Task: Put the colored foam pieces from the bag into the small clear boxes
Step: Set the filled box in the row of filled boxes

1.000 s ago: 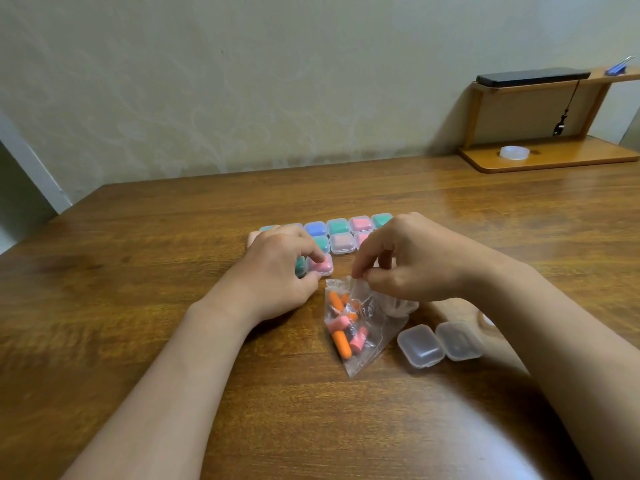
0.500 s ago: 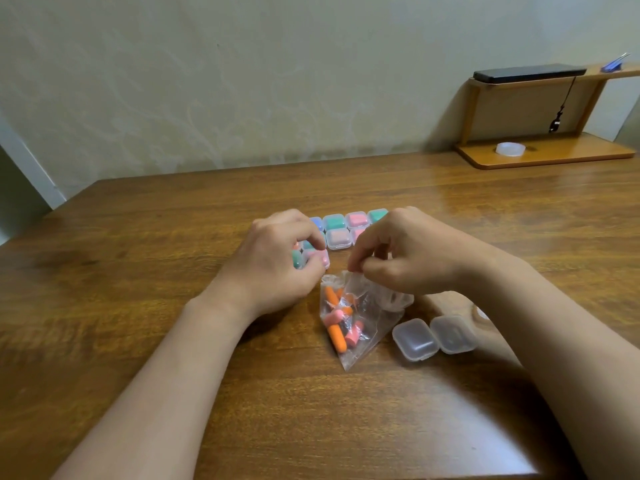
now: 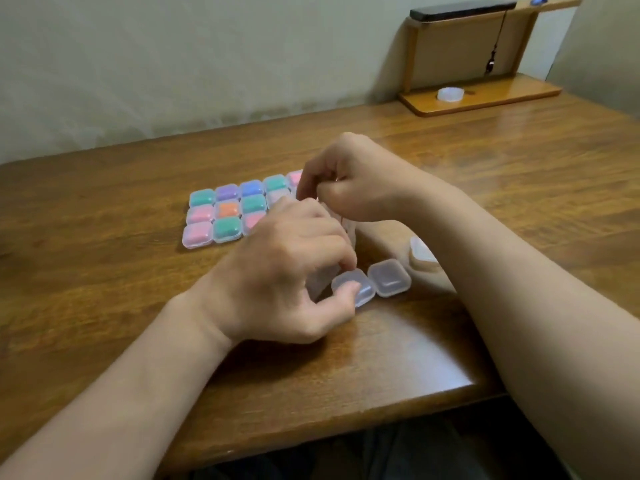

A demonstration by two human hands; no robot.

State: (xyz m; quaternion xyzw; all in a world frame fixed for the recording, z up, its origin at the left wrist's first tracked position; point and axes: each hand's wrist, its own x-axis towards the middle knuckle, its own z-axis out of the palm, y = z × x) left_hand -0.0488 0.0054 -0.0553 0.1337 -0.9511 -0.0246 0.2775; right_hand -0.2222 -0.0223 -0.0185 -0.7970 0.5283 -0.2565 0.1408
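Our left hand [image 3: 287, 271] pinches an empty clear box [image 3: 365, 289]; our right hand [image 3: 353, 192], just behind that box, pinches the bag [image 3: 348, 233]. Tilting the bag could spill foam pieces across the tabletop [image 3: 104, 271].

Left of the filled boxes [image 3: 225, 216] the table [image 3: 104, 271] lies bare, as does the strip behind them up to the wall. Their right side is crowded. The right hand [image 3: 349, 181] pinches the mostly hidden bag [image 3: 349, 232] over their far right corner. The left hand [image 3: 284, 271] covers their near right corner and pinches an empty box [image 3: 364, 289], with a second box [image 3: 389, 278] touching it. Far to the right, a shelf [image 3: 478, 95] stands against the wall.
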